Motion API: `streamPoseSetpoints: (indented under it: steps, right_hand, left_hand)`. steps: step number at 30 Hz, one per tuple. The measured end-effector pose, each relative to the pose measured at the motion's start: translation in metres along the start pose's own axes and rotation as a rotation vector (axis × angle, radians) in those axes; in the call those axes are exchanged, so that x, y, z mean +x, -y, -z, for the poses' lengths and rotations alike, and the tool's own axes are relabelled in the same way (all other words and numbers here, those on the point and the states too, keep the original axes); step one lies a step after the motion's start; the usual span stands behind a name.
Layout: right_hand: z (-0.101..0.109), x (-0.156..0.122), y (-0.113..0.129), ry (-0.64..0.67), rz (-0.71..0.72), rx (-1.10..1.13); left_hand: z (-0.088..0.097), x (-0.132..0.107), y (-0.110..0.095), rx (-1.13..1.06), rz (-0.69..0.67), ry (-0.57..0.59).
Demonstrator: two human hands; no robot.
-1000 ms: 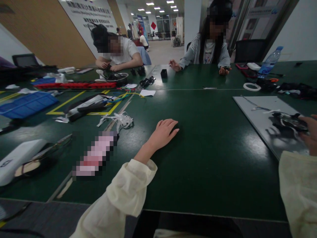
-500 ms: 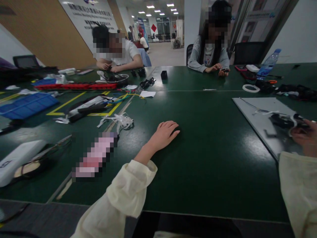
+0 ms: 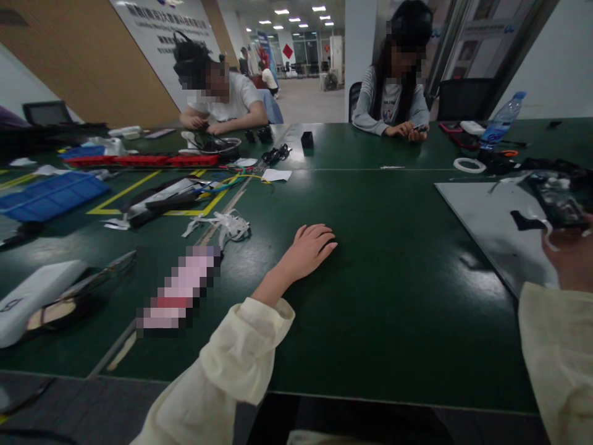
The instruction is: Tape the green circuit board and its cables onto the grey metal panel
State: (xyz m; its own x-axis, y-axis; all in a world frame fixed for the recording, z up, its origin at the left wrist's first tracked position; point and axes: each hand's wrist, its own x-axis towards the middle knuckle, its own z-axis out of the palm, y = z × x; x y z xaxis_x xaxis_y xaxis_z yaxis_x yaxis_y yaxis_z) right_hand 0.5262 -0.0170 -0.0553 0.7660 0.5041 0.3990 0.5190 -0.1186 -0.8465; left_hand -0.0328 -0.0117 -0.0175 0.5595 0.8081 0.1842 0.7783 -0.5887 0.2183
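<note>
My left hand [image 3: 308, 254] lies palm down on the dark green table [image 3: 398, 321], its fingers stretched forward and slightly apart. A small dark patch shows at its fingertips; I cannot tell if it is shadow or an object. At the right edge of the view, my right hand [image 3: 569, 256] is closed round a black electronic device [image 3: 560, 198] with thin wires and a white strap or cable, lifted over a grey board [image 3: 482, 213]. Part of this hand and of the device is cut off by the frame. A phone [image 3: 178, 290] with a blurred screen lies left of my left hand.
Tangled white strips [image 3: 229, 227], a white power bank-like case [image 3: 39, 296] and a blue basket [image 3: 53, 194] lie to the left. Far right stand a water bottle [image 3: 503, 120] and a tape roll [image 3: 469, 165]. Two people sit across the table, their hands on small dark parts.
My right hand has raised and turned the black device, which now shows more of its face, farther up over the grey board. My left hand has stayed in place.
</note>
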Motion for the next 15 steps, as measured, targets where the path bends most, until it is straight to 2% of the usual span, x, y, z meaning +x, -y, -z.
streamPoseSetpoints:
  steps: [2,3,5,6,8,10,11,12,15]
  right_hand:
    - [0.005,-0.003,0.016,0.124,-0.314,0.246]
    - [0.008,-0.007,0.027,0.132,-0.435,0.383]
    - [0.01,-0.019,0.051,0.12,-0.552,0.622]
    - [0.01,-0.028,0.064,0.108,-0.593,0.664]
    - [0.004,-0.048,0.088,0.201,-0.643,0.649]
    - [-0.005,-0.071,0.109,0.366,-0.604,0.602]
    - [-0.011,-0.083,0.118,0.413,-0.661,0.564]
    - [-0.017,-0.096,0.126,0.512,-0.682,0.559]
    - [-0.033,-0.131,0.143,0.775,-0.619,0.7]
  left_hand:
    - [0.0,0.0,0.0,0.001,-0.004,-0.001]
    - [0.0,0.0,0.0,0.002,-0.008,0.0]
    - [0.0,0.0,0.0,0.001,-0.013,0.005]
    - [0.0,0.0,0.0,-0.003,-0.012,0.005]
    - [0.0,0.0,0.0,-0.022,0.003,-0.007]
    - [0.0,0.0,0.0,-0.059,0.025,-0.045]
    - [0.001,0.0,-0.001,-0.085,0.038,-0.074]
    - [0.001,0.001,-0.001,-0.117,0.051,-0.112]
    - [0.003,0.003,-0.004,-0.237,0.104,-0.251]
